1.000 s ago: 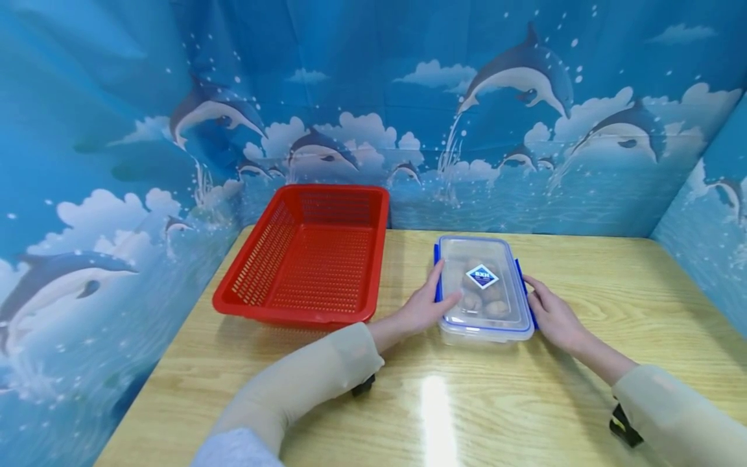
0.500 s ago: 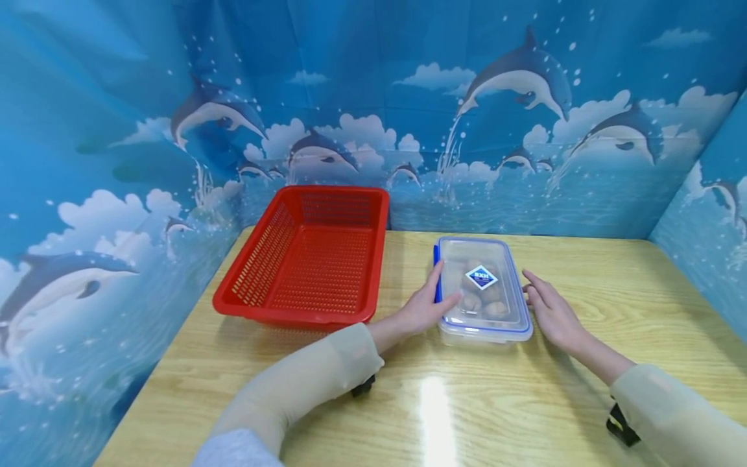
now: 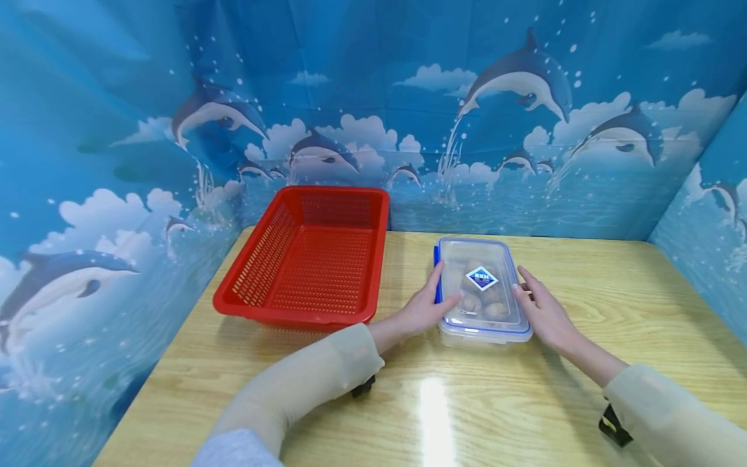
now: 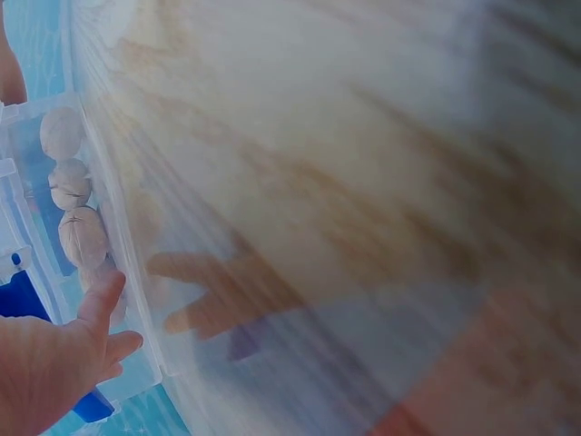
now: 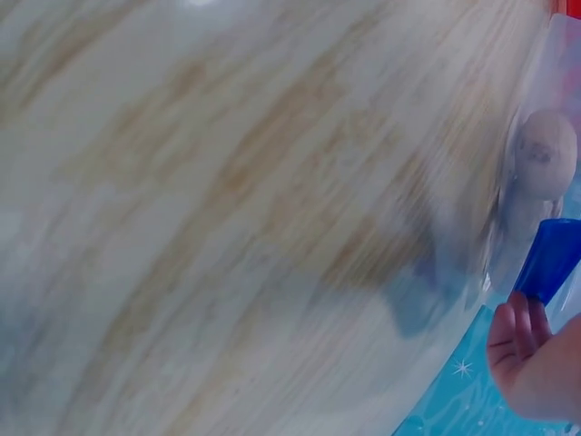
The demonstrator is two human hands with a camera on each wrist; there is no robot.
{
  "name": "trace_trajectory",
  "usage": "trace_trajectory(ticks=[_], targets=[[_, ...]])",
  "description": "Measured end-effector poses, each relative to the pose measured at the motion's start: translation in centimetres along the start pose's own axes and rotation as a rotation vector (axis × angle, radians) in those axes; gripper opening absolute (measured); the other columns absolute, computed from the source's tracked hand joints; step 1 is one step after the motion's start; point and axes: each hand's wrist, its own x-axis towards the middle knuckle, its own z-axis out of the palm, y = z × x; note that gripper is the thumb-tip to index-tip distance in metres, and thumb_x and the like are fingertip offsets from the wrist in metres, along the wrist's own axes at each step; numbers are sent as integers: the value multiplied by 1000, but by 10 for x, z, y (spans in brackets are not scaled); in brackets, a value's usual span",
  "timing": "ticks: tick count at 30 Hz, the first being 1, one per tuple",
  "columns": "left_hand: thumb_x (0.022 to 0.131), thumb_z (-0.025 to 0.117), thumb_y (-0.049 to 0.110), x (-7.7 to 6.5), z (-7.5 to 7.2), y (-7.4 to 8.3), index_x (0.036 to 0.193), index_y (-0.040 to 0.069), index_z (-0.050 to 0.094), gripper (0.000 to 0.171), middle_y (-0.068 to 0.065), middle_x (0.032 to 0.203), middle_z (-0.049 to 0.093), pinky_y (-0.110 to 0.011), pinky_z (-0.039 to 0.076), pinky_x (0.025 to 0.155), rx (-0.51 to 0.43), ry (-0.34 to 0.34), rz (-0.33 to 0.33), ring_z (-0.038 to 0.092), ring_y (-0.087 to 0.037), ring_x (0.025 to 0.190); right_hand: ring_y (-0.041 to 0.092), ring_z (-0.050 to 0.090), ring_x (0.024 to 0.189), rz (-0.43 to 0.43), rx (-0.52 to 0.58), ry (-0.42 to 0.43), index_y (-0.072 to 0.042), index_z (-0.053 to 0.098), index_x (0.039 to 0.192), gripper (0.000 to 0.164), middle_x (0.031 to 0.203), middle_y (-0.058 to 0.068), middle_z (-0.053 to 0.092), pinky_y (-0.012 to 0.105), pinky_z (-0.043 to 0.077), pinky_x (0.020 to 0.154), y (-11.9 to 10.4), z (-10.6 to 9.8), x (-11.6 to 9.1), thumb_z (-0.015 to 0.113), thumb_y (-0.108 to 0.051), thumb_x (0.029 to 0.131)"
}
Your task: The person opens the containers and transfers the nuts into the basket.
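Observation:
A clear food container (image 3: 487, 336) with a blue-rimmed lid (image 3: 467, 250) stands on the table. Several walnuts (image 4: 83, 238) show through its wall. My left hand (image 3: 421, 309) rests at the left side, thumb extended over the lid and other fingers along the edge by the blue latch (image 3: 436, 251). In the left wrist view its fingers are spread and nearly straight. At the opposite side is my right hand (image 3: 545, 316), its thumb touching the lid's edge. Its fingertips meet the right-hand blue latch (image 5: 549, 262) in the right wrist view; that latch is hidden in the head view.
A red perforated basket (image 3: 296, 316) stands left of the container, beyond my left forearm. The wood-grain table (image 3: 373, 428) ends at the back against a dolphin-print sheet (image 3: 420, 84), which also lines both sides.
My right fingers have moved left from just beside the container onto its right edge. The right latch, which stuck out earlier, no longer shows in the head view. My left hand has stayed put.

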Motion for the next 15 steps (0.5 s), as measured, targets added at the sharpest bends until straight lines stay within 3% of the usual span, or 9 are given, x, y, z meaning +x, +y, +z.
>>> trace_trajectory(ticks=[7, 15], targets=[[86, 48, 52, 1, 1, 0, 141, 41, -2, 75, -3, 143, 30, -37, 28, 100, 8, -1, -7, 33, -22, 125, 29, 46, 91, 9, -47, -7, -4, 17, 143, 63, 117, 24, 45, 40, 38, 71, -5, 1, 1, 35, -40, 95], [87, 49, 50, 1, 0, -1, 142, 41, 0, 74, -6, 141, 32, -39, 29, 100, -4, -4, -26, 35, -25, 124, 27, 44, 89, -11, -43, -10, -4, 16, 143, 62, 116, 23, 44, 37, 37, 69, -4, 3, 1, 38, -37, 96]])
